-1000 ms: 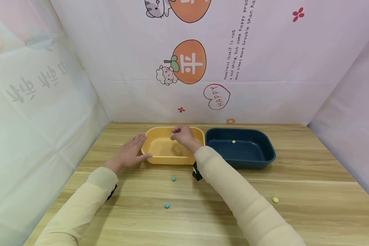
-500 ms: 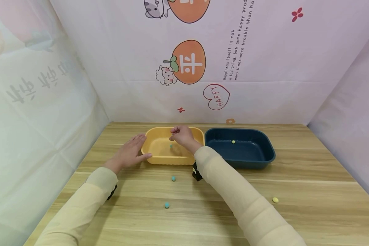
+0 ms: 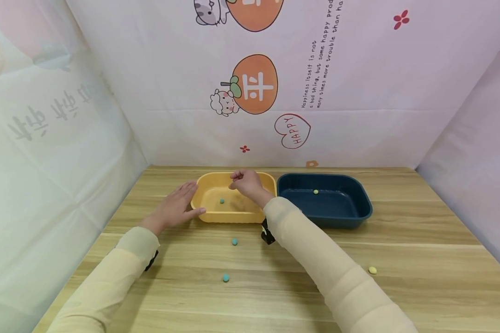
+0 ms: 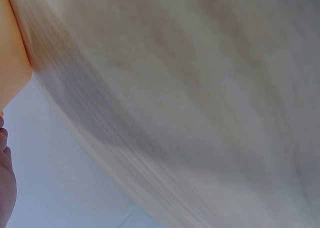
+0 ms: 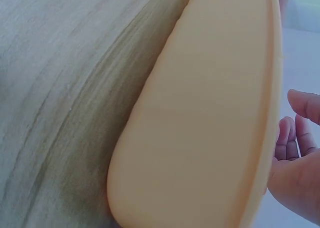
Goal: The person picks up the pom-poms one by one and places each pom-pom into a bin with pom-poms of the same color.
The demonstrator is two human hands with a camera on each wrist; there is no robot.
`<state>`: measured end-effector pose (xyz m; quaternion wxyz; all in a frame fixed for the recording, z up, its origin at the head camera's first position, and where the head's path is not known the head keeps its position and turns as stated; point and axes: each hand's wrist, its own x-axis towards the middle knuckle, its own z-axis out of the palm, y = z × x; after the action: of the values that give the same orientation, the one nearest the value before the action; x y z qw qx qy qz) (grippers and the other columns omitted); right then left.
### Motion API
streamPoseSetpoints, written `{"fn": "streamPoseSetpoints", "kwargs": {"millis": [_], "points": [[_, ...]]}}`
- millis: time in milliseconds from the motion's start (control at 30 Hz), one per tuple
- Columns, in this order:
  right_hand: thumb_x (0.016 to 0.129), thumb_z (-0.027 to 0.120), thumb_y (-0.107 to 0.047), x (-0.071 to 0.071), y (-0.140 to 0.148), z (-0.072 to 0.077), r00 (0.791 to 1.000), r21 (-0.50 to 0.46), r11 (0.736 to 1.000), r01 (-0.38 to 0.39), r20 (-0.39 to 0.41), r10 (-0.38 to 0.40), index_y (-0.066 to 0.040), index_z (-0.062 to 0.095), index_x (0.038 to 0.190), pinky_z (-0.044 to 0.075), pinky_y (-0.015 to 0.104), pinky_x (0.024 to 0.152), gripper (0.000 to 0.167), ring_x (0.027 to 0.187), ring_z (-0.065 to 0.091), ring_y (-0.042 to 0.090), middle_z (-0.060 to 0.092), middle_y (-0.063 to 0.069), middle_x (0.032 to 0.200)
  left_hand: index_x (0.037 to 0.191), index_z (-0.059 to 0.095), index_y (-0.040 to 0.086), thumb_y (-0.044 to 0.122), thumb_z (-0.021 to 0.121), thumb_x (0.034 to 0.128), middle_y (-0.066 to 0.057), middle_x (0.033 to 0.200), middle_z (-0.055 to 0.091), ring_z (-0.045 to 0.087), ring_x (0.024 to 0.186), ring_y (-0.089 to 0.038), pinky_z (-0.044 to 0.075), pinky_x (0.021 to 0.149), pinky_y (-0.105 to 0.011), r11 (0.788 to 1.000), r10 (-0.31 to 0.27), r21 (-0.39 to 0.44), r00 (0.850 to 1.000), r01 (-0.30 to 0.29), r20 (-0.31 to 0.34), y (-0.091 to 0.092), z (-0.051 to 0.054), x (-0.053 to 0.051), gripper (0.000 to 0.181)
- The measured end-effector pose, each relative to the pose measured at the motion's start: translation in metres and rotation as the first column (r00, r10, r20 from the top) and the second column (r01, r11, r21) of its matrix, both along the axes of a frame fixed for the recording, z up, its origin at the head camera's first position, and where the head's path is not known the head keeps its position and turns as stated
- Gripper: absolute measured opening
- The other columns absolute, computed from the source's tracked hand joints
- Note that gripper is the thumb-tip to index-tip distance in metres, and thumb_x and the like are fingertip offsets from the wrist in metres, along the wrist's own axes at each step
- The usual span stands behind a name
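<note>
My left hand [image 3: 176, 206] lies with straightened fingers against the left end of a yellow rectangular basin [image 3: 235, 216]. Over the basin's back right part hangs my right hand [image 3: 248, 183]; thumb and fingers [image 5: 306, 133] are apart in the right wrist view, with nothing visible between them. Inside the basin, left of the right hand, sits a small teal ball [image 3: 221, 200]. Two more small teal pieces, a nearer one [image 3: 226, 277] and a farther one [image 3: 234, 241], lie on the table in front. The left wrist view catches only the edge of the left hand [image 4: 6, 183].
A dark blue basin [image 3: 325, 222] stands beside the yellow one, on its right, with a small yellow piece [image 3: 315, 191] in it. Another yellow piece [image 3: 372, 270] lies on the wooden table [image 3: 421, 240] at right. Printed cloth [image 3: 358, 92] hangs behind the table.
The right hand has let go of a small teal ball, which dropped into the yellow basin and rolled left and slightly nearer. Both hands have stayed nearly in place.
</note>
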<state>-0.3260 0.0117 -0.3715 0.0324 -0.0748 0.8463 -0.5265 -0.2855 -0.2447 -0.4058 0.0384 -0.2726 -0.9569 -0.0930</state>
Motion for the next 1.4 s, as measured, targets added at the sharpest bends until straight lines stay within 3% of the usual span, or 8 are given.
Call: {"fn": "streamPoseSetpoints", "kwargs": {"millis": [300, 667, 1033, 1400], "points": [[0.084, 0.074, -0.003, 0.005, 0.003, 0.011, 0.999, 0.013, 0.999, -0.029, -0.040, 0.030, -0.004, 0.067, 0.103, 0.051, 0.028, 0.079, 0.020, 0.092, 0.058, 0.020, 0.063, 0.006, 0.097, 0.151, 0.019, -0.007, 0.059, 0.047, 0.0957, -0.023, 0.157, 0.020, 0.013, 0.145, -0.035, 0.009, 0.118, -0.045, 1.000, -0.001, 0.003, 1.000, 0.000, 0.020, 0.000, 0.002, 0.001, 0.091], [0.084, 0.074, -0.002, 0.024, 0.009, 0.021, 0.989, -0.018, 0.991, -0.136, -0.064, 0.134, -0.003, 0.067, 0.102, 0.052, 0.027, 0.077, 0.019, 0.090, 0.057, 0.020, 0.063, 0.012, 0.101, 0.151, 0.020, -0.007, 0.059, 0.048, 0.0955, -0.023, 0.157, 0.021, 0.013, 0.146, -0.034, 0.009, 0.118, -0.045, 1.000, -0.001, 0.007, 1.000, 0.001, 0.017, 0.000, 0.003, 0.001, 0.091], [0.083, 0.075, -0.001, 0.058, 0.019, 0.019, 0.959, 0.024, 0.965, -0.261, -0.111, 0.262, -0.003, 0.067, 0.097, 0.052, 0.024, 0.071, 0.016, 0.081, 0.058, 0.018, 0.064, 0.010, 0.093, 0.151, 0.020, -0.007, 0.059, 0.048, 0.0954, -0.023, 0.156, 0.021, 0.014, 0.145, -0.034, 0.009, 0.118, -0.045, 1.000, -0.005, 0.009, 1.000, 0.005, 0.008, 0.000, 0.001, 0.001, 0.091], [0.082, 0.076, 0.000, 0.089, 0.020, 0.008, 0.930, 0.016, 0.932, -0.362, -0.057, 0.363, 0.001, 0.067, 0.099, 0.051, 0.024, 0.073, 0.020, 0.080, 0.057, 0.017, 0.064, 0.018, 0.099, 0.151, 0.021, -0.008, 0.060, 0.048, 0.0950, -0.024, 0.156, 0.022, 0.015, 0.145, -0.035, 0.009, 0.118, -0.045, 1.000, -0.009, 0.015, 1.000, 0.009, 0.000, 0.000, 0.000, 0.000, 0.092]]}}
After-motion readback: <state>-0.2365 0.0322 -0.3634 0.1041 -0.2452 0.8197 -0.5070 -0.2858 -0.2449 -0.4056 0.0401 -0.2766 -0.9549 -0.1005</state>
